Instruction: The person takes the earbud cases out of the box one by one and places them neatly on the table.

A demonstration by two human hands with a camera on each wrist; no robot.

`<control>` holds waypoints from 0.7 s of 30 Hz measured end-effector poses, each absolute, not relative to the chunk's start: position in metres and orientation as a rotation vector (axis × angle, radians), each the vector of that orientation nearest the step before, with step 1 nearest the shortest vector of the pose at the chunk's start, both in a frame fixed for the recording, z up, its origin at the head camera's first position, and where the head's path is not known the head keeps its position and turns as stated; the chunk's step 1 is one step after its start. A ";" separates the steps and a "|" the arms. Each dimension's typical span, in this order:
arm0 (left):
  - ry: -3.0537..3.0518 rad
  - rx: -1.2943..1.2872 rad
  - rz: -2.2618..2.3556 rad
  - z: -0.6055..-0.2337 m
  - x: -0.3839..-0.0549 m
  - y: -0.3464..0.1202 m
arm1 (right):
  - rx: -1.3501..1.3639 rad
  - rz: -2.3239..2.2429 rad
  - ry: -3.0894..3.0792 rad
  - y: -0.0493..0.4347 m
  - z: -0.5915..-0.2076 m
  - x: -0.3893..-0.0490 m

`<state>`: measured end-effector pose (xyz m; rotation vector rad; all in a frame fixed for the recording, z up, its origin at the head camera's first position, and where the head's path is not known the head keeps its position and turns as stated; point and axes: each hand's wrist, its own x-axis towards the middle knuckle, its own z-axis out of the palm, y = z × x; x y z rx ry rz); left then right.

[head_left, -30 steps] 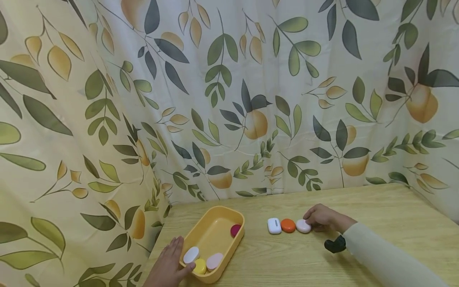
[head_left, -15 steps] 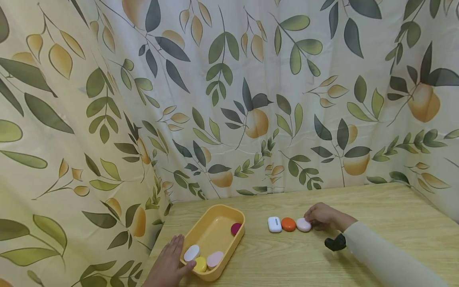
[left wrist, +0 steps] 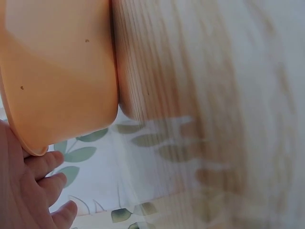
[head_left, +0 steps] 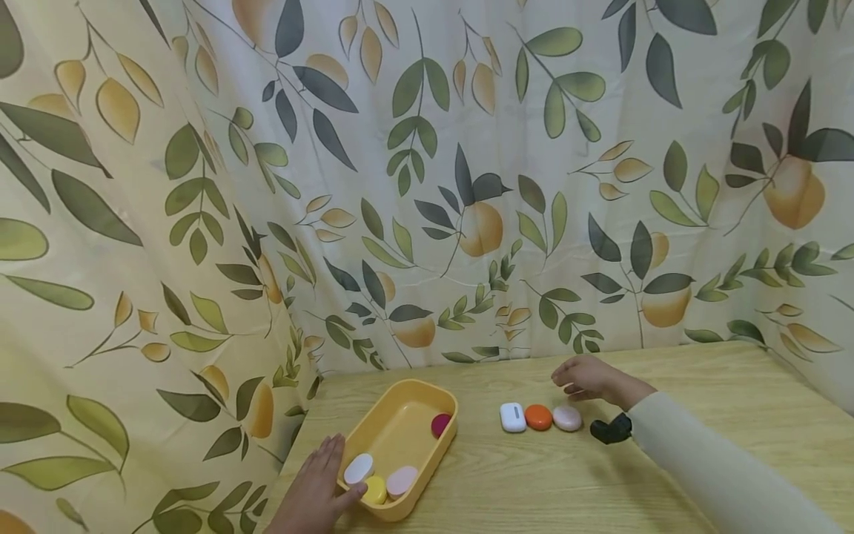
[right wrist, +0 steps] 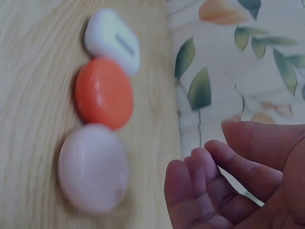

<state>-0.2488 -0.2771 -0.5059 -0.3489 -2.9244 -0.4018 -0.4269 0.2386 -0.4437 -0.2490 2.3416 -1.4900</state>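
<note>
My left hand rests against the left side of a yellow bin, fingers fairly straight and thumb over its near rim. In the left wrist view, fingertips touch the rim beside the bin's outer wall. A white rounded case with a dark slot, an orange round piece and a pale pink round piece lie in a touching row on the table. Just behind the pink piece hovers my right hand, its fingers loosely bent and holding nothing. The right wrist view shows a gap between fingers and pink piece.
Inside the bin lie a white oval piece, a yellow round one, a pink teardrop-like one and a dark red one. Leaf-patterned curtains border the wooden table at the back and left.
My right hand has let go of the pale pink piece and lifted up and back, away from it. The left hand stays at the bin; the row keeps its place.
</note>
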 end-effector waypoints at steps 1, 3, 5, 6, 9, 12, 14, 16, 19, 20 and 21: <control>-2.923 -0.349 -0.404 -0.505 -0.249 -0.277 | -0.270 -1.485 2.338 0.235 -0.442 -0.427; -2.924 -0.351 -0.397 -0.505 -0.249 -0.277 | -0.289 -1.491 2.329 0.226 -0.438 -0.427; -2.929 -0.353 -0.394 -0.505 -0.250 -0.277 | -0.307 -1.506 2.314 0.219 -0.437 -0.429; -2.932 -0.354 -0.395 -0.505 -0.250 -0.277 | -0.322 -1.508 2.309 0.215 -0.437 -0.429; -2.939 -0.357 -0.393 -0.505 -0.249 -0.277 | -0.319 -1.551 2.269 0.205 -0.439 -0.432; -2.929 -0.363 -0.396 -0.506 -0.249 -0.276 | -0.374 -1.561 2.227 0.199 -0.438 -0.434; -2.916 -0.370 -0.399 -0.506 -0.249 -0.276 | -0.425 -1.562 2.202 0.195 -0.437 -0.435; -2.906 -0.375 -0.397 -0.507 -0.249 -0.276 | -0.461 -1.550 2.192 0.191 -0.436 -0.436; -2.903 -0.377 -0.389 -0.507 -0.249 -0.277 | -0.457 -1.555 2.187 0.183 -0.437 -0.437; -2.906 -0.377 -0.385 -0.507 -0.249 -0.277 | -0.431 -1.563 2.188 0.179 -0.437 -0.437; -2.908 -0.375 -0.381 -0.507 -0.249 -0.278 | -0.424 -1.563 2.190 0.176 -0.438 -0.436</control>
